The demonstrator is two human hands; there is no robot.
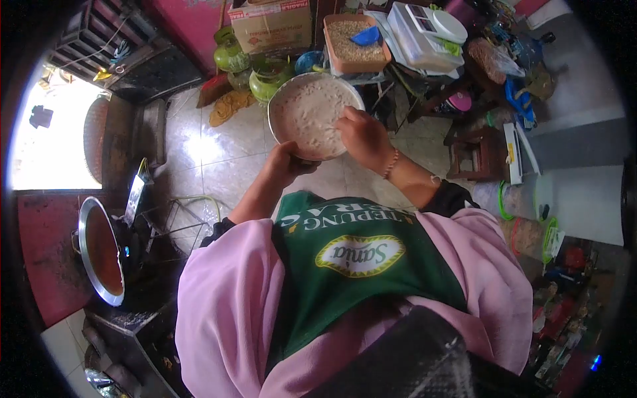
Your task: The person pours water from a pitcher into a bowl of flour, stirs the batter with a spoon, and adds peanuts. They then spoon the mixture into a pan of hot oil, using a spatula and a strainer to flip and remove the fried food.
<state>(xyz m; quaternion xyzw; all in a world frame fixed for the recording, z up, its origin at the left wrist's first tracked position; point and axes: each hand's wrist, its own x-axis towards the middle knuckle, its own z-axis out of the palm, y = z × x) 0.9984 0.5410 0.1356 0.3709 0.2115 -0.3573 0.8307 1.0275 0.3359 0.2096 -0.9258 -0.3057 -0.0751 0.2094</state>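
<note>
A round metal bowl (271,114) is held out in front of me above the tiled floor. Inside it lies a pale pinkish batter (310,109) with many small lumps. My left hand (289,163) grips the bowl's near left rim, thumb on top and fingers beneath. Over the right side of the bowl, my right hand (363,136) is closed with its fingertips down at the batter. A thin, light-coloured piece seems to show by those fingertips, but its kind is hidden by the hand and the batter.
At left, a large wok (103,249) with brownish liquid sits on a stove. Ahead stand green gas cylinders (271,78), a cardboard box (272,28) and an orange tub (358,46) of small pieces with a blue scoop (365,36). A kitchen scale (438,23) rests on a plastic container; a wooden stool (472,152) is at right.
</note>
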